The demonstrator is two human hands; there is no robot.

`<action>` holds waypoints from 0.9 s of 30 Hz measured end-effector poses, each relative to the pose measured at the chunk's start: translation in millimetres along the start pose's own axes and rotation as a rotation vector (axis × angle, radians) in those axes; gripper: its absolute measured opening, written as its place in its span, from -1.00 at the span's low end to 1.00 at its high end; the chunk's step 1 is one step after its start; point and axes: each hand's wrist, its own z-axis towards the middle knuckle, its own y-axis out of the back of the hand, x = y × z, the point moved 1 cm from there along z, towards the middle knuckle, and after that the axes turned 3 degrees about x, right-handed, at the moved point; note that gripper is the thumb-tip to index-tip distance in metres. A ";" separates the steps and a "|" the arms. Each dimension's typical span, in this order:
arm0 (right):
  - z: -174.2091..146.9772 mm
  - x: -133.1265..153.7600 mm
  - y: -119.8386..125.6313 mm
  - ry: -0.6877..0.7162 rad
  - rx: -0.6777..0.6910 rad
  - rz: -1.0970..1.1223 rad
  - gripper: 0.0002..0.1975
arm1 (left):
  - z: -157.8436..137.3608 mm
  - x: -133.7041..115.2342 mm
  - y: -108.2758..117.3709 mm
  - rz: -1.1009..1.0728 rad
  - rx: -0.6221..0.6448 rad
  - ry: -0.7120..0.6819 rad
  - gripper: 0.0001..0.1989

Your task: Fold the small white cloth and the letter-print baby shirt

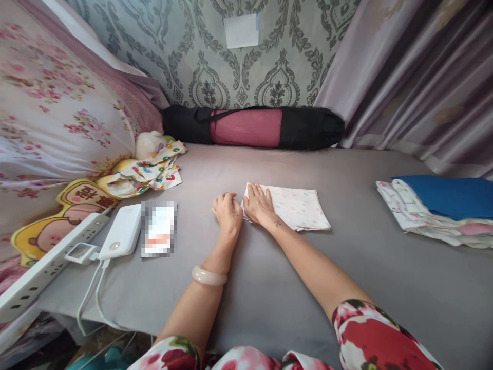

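A white cloth with a faint small print [298, 205] lies folded into a flat rectangle on the grey bed sheet [269, 277]. My right hand [259, 204] rests palm down on its left part, fingers stretched out. Just left of the cloth is my left hand [228, 213], with its fingers curled in; nothing shows between them, and the palm faces away from me. A pale bangle [209, 276] circles the left forearm.
Folded cloths [442, 200], blue on top, are stacked at right. At left lie a power strip [50, 267], a white power bank with cables [122, 231], a pixelated flat object [158, 228], a patterned cloth [150, 172] and plush toys. A black-and-pink rolled bag [246, 127] lies along the wall.
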 end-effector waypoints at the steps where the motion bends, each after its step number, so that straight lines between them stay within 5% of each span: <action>1: 0.2 0.2 1.0 -0.003 0.008 0.001 -0.40 | 0.3 -1.0 0.7 -0.010 -0.012 0.009 -0.74; 12: 5.7 25.0 0.1 0.000 0.050 -0.031 -0.40 | 4.4 1.4 4.7 -0.028 -0.214 -0.001 -0.72; 23: 5.8 22.1 3.9 0.008 0.130 0.002 -0.40 | 3.7 -2.0 3.8 -0.061 -0.086 0.055 -0.74; 27: 7.6 12.1 9.7 0.021 0.058 0.039 -0.40 | 2.9 -5.1 4.0 -0.035 -0.031 0.078 -0.73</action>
